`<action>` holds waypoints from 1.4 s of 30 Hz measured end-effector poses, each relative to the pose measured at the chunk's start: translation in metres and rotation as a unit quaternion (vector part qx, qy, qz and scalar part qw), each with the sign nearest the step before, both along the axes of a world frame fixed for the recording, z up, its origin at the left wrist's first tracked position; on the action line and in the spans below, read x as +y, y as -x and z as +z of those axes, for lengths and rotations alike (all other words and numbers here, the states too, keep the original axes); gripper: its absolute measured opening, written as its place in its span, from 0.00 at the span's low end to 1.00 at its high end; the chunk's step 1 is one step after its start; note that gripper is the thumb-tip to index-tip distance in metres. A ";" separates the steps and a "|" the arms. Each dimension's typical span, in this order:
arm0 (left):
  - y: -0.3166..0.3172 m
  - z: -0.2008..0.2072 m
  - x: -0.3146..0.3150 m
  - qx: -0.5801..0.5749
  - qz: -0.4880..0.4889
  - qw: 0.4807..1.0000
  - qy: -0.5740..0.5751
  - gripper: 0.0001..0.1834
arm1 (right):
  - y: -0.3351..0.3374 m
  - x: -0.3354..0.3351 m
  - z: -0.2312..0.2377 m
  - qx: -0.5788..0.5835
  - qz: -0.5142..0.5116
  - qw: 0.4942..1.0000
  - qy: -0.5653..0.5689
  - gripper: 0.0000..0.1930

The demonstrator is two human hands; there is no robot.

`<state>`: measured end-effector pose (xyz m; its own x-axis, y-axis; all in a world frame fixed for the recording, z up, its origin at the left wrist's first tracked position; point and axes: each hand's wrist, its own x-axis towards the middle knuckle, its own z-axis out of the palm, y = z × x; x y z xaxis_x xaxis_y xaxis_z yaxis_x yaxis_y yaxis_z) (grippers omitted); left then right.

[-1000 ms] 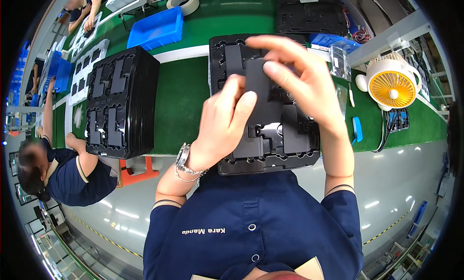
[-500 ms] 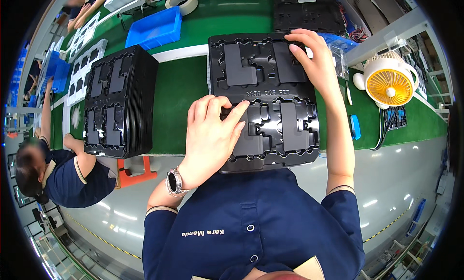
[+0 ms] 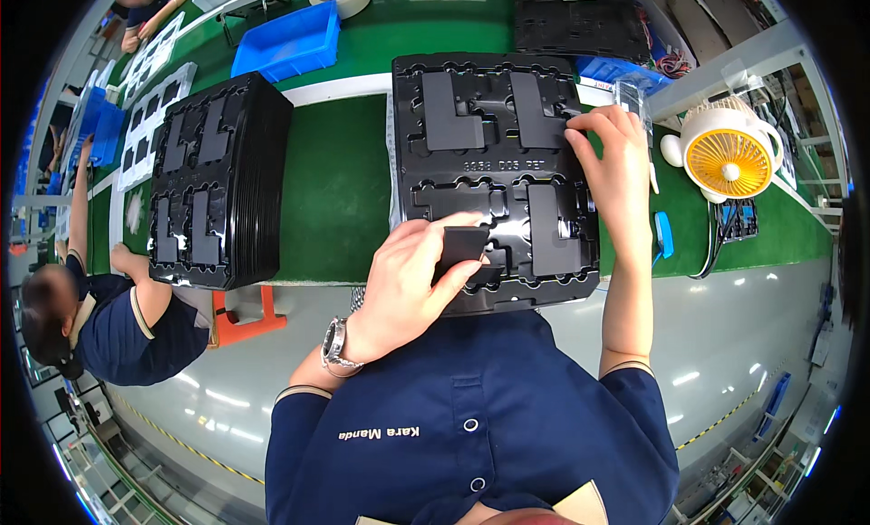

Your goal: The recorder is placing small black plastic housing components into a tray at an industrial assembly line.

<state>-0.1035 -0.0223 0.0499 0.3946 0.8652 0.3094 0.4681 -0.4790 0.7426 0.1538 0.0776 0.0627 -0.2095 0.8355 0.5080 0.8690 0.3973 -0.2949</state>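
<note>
Dark flat part (image 3: pixel 465 244): pinched by left hand (image 3: pixel 401 276), at its two o'clock, over black tray (image 3: pixel 426 170), seven o'clock quarter; long axis unclear. Right hand (image 3: pixel 616 154): farther, two o'clock edge, grip indeterminable.

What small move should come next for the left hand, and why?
I'd probably lift the dark piece clear of the black tray: the left hand pinches it, tilted up over the tray's near-left part, while the other three dark pieces lie flat in the tray.
</note>
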 end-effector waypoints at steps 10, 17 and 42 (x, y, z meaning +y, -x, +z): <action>-0.014 0.023 0.003 -0.386 0.046 0.888 0.245 0.24 | 0.061 -0.062 0.036 0.306 0.222 0.900 0.216 0.05; -0.019 0.022 0.002 -0.389 0.006 0.890 0.238 0.28 | 0.070 -0.066 0.027 0.395 0.238 0.850 0.254 0.05; -0.018 0.023 -0.003 -0.263 0.021 0.954 0.140 0.29 | 0.078 -0.080 0.017 0.488 0.212 0.800 0.277 0.05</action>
